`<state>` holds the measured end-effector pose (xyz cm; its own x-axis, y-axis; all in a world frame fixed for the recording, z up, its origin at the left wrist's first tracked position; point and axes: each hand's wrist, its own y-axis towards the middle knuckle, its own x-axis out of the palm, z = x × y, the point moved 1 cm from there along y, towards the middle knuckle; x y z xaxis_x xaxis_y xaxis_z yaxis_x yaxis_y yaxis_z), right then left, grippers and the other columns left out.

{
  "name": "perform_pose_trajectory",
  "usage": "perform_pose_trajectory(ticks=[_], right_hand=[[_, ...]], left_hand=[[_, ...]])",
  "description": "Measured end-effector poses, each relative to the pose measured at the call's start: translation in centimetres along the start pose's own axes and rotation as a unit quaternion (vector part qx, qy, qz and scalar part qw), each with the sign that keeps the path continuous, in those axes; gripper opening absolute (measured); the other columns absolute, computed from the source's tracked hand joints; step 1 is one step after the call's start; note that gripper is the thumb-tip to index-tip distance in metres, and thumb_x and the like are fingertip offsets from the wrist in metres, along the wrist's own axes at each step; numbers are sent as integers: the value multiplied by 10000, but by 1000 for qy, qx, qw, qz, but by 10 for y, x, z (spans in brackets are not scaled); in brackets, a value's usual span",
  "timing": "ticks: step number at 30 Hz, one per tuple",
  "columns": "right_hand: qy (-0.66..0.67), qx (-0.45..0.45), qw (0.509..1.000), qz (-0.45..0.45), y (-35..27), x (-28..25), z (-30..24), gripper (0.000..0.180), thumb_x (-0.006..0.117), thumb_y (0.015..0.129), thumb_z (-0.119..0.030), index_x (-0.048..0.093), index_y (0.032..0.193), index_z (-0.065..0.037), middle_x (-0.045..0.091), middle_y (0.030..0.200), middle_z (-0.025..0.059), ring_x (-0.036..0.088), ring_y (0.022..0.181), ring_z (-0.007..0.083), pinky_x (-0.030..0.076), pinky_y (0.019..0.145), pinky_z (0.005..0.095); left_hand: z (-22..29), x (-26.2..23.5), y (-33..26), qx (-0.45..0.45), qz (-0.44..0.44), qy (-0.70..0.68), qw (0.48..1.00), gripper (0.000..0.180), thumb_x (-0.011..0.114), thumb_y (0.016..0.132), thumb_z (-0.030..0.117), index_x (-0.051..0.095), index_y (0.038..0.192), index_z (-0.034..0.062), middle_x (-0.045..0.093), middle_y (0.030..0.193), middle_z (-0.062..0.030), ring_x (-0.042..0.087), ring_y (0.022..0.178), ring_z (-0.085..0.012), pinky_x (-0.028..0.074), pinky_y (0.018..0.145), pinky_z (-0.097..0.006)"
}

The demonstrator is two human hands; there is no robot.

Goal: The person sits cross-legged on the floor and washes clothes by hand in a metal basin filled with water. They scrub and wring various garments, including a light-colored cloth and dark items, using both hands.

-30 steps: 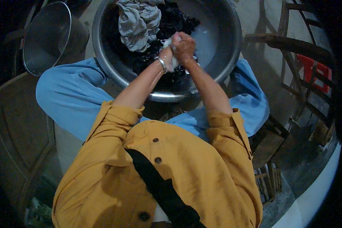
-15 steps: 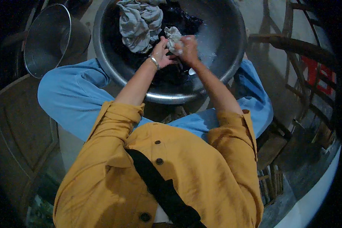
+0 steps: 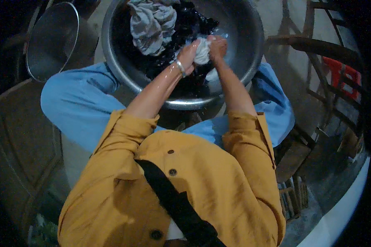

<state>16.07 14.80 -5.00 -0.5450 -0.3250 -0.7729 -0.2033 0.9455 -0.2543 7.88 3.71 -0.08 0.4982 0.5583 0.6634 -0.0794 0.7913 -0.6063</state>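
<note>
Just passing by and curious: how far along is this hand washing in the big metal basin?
Nothing looks finished: no washed pieces show set aside. In hand: the left hand and right hand squeeze a small white cloth over the wide round metal basin. Left: a crumpled grey garment and dark wet clothes lie in the basin. The steel bucket beside it looks unused.

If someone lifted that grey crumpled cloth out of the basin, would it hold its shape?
Probably not. The grey crumpled cloth lies in soft folds, so it would likely hang limp. Resting in the round metal basin beside wet dark laundry, it may be soaked, heavier and dripping.
</note>
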Motion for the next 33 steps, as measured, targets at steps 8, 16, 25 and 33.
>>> perform_pose_trajectory(ticks=[8,16,25,33], right_hand=[[-87,-28,994,-58,27,14,75,623,444,769,-588,498,1139,-90,532,1034,182,459,1032,339,353,845,505],[7,-396,917,-52,-110,-13,-61,255,644,618,-251,626,784,-58,546,950,128,487,861,310,415,718,392],[36,-273,961,-27,-94,-8,-73,259,520,791,-266,592,629,-77,594,744,128,555,723,304,420,655,418],[-282,-172,944,-3,30,-1,44,407,389,846,-441,489,1150,-191,490,1095,125,499,968,336,422,780,449]], left_hand=[[0,-53,15,-108,85,-2,991,820,407,782,616,179,1348,69,193,1365,-152,292,1198,-345,218,991,-500],[3,-62,18,-121,-20,-132,984,713,462,764,603,303,1274,130,501,1098,-150,534,933,-276,445,794,-427],[-11,-36,6,-119,-104,-222,962,308,488,841,347,525,1015,95,562,942,-53,551,840,-178,443,750,-288],[11,-12,10,-38,102,9,994,670,400,823,557,351,1243,37,372,1271,-141,398,1134,-264,333,936,-414]])
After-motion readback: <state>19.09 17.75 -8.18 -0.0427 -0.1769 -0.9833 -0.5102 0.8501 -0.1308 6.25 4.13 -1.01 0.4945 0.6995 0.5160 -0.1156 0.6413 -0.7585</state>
